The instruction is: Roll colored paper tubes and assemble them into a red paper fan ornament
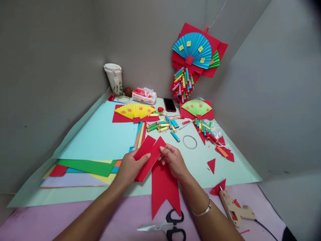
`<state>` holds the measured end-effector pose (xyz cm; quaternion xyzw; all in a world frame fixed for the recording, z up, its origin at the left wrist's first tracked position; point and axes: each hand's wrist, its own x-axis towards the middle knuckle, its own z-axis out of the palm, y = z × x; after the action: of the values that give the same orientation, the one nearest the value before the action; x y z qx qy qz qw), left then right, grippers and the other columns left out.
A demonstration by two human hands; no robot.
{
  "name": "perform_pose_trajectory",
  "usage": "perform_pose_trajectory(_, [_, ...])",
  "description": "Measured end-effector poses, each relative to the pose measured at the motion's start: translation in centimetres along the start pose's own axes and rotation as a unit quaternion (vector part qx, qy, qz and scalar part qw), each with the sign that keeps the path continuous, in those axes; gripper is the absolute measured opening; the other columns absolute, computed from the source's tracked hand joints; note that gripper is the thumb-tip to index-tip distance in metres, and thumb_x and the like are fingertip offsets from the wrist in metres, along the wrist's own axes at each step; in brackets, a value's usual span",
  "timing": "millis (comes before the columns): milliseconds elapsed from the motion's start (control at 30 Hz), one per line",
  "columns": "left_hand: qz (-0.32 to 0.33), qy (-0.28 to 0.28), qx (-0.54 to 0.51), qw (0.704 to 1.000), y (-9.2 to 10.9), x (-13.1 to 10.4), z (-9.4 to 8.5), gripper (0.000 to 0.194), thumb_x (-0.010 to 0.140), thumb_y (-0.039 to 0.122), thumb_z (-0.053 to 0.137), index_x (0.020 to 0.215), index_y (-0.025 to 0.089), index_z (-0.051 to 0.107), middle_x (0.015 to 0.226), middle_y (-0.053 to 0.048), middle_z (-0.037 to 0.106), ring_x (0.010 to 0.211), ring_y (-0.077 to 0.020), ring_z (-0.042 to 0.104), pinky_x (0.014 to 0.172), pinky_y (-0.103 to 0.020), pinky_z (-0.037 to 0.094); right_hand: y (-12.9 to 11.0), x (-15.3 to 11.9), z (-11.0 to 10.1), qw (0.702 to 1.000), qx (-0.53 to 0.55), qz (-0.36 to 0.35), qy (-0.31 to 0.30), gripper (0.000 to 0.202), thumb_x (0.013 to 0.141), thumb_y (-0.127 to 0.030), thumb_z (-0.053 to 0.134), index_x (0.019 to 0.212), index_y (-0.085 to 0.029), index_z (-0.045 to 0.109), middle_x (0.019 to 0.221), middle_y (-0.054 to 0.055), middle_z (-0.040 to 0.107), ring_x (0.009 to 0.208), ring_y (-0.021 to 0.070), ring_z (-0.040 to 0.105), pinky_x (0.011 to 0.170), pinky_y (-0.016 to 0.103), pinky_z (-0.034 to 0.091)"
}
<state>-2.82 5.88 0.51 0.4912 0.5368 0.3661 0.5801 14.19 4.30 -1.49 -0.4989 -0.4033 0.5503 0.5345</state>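
Red folded card (pixel 145 157) is held up at the middle of the table, its layers fanned a little apart. My left hand (pixel 130 167) is closed on its left side, thumb pressed flat on the front. At the upper right corner, my right hand (pixel 173 160) pinches the card's edge between thumb and fingers. Beneath my hands lies a red paper banner (pixel 165 184) with a V-notched lower end. Black-handled scissors (pixel 167 226) rest just below that notch, blades pointing left.
A glue gun (pixel 234 207) lies at the right. Colored paper sheets (pixel 100 134) are stacked at the left. Behind are small paper rolls (pixel 165 125), a yellow paper fan (pixel 135 111), a green fan (pixel 197 107), a phone (pixel 170 104) and a cup (pixel 114 78). A blue fan decoration (pixel 194 50) hangs above.
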Motion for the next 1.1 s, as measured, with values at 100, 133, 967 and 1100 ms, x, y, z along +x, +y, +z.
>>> perform_pose_trajectory(100, [-0.013, 0.019, 0.005, 1.0, 0.5, -0.2, 0.0, 0.04, 0.069, 0.046, 0.075, 0.092, 0.013, 0.073, 0.079, -0.009, 0.078, 0.063, -0.024, 0.07, 0.053, -0.029, 0.052, -0.4, -0.4, 0.3, 0.998, -0.047, 0.013, -0.035, 0.03, 0.081, -0.046, 0.066, 0.072, -0.018, 0.061, 0.06, -0.001, 0.065, 0.046, 0.0092, 0.049, 0.046, 0.021, 0.038])
perform_pose_trajectory(133, [-0.016, 0.023, 0.003, 1.0, 0.7, -0.3, 0.0, 0.039, 0.069, 0.046, 0.075, 0.09, 0.013, 0.073, 0.078, -0.008, 0.078, 0.062, -0.0234, 0.07, 0.053, -0.029, 0.052, -0.5, -0.4, 0.4, 0.997, -0.058, 0.016, -0.04, 0.031, 0.08, -0.047, 0.067, 0.07, -0.018, 0.06, 0.059, 0.0, 0.065, 0.046, 0.009, 0.049, 0.047, 0.021, 0.038])
perform_pose_trajectory(967, [-0.114, -0.08, -0.192, 0.971, 0.9, -0.4, 0.1, 0.036, 0.076, 0.026, 0.074, 0.109, 0.013, 0.066, 0.088, -0.01, 0.078, 0.07, -0.0207, 0.072, 0.064, -0.028, 0.057, -3.3, 0.1, -5.2, 0.884, -0.447, 0.062, 0.118, 0.008, 0.078, -0.03, 0.065, 0.075, -0.022, 0.063, 0.052, 0.0, 0.06, 0.05, 0.0173, 0.055, 0.054, 0.029, 0.031])
perform_pose_trajectory(1100, [-0.116, -0.076, -0.21, 0.968, 0.8, -0.3, 0.3, 0.04, 0.076, 0.024, 0.074, 0.113, 0.012, 0.064, 0.096, -0.012, 0.078, 0.077, -0.0232, 0.074, 0.069, -0.03, 0.059, -2.8, 0.5, -5.3, 0.907, -0.405, 0.076, 0.089, 0.008, 0.078, -0.03, 0.063, 0.08, -0.023, 0.063, 0.056, -0.001, 0.063, 0.046, 0.0158, 0.056, 0.051, 0.028, 0.035])
